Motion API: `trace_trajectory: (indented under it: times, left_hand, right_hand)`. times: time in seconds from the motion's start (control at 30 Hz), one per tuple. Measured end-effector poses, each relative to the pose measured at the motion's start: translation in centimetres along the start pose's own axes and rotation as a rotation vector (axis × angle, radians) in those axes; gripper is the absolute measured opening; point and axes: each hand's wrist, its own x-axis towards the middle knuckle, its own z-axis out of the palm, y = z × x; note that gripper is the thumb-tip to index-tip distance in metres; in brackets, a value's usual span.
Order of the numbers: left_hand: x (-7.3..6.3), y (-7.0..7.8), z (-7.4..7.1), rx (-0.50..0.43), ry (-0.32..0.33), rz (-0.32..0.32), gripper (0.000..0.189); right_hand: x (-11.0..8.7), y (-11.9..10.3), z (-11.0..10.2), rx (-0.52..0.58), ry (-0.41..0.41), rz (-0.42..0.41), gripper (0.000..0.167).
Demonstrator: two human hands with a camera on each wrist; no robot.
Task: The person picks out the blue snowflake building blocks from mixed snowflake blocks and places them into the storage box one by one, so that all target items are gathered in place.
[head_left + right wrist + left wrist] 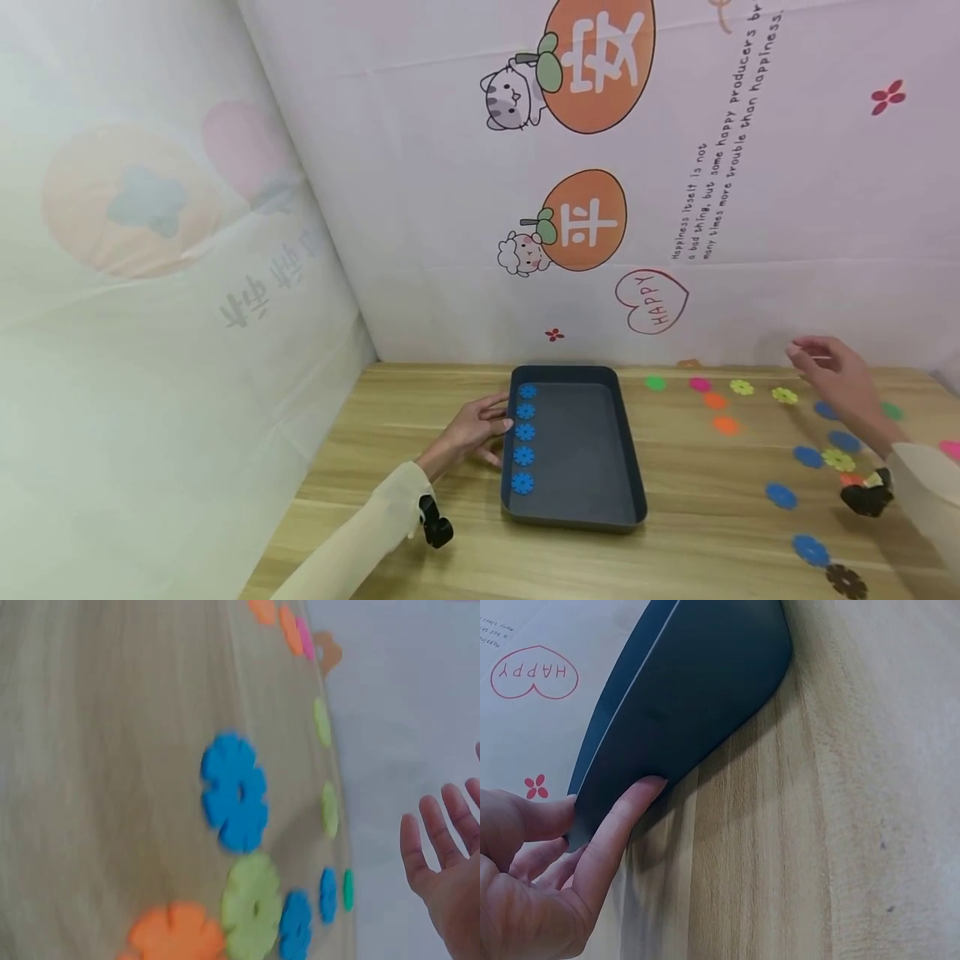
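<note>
A dark grey rectangular tray (577, 450) lies on the table, with several blue notched discs (523, 456) in a column along its left inner side. My left hand (474, 429) is at the tray's left wall; its fingers touch the rim and the outer side. In the left wrist view, one extended finger (619, 832) of it lies against the outer wall. Raised above the back right of the table, my right hand (843, 383) holds nothing. The right wrist view shows that hand's fingers (442, 832) spread and loosely extended.
Loose notched discs lie right of the tray: green (656, 383), pink (700, 384), orange (725, 426), yellow (838, 460), blue (811, 550) and brown (846, 581). A printed white cloth (435, 208) hangs behind the wooden table (697, 517), another along the left.
</note>
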Motion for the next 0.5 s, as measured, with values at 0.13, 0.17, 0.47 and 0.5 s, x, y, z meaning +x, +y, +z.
trace_trajectory:
  times: [0.13,0.17,0.47,0.5]
  left_hand:
    - [-0.1,-0.3,-0.1,-0.004,-0.011,0.001,0.06]
    - [0.0,-0.3,-0.1,-0.005,-0.012,0.002,0.06]
    - [0.0,-0.2,-0.4,0.002,-0.014,0.005,0.059]
    - [0.0,-0.2,-0.4,0.004,-0.014,0.004,0.059]
  right_hand:
    - [-0.5,1.5,-0.9,-0.063,-0.016,0.026,0.036]
    - [-0.6,1.8,-1.1,-0.086,-0.024,0.039,0.043]
    - [-1.2,4.9,-2.9,-0.228,-0.138,0.13,0.077]
    - [-1.4,5.4,-3.1,-0.227,-0.157,0.117,0.076]
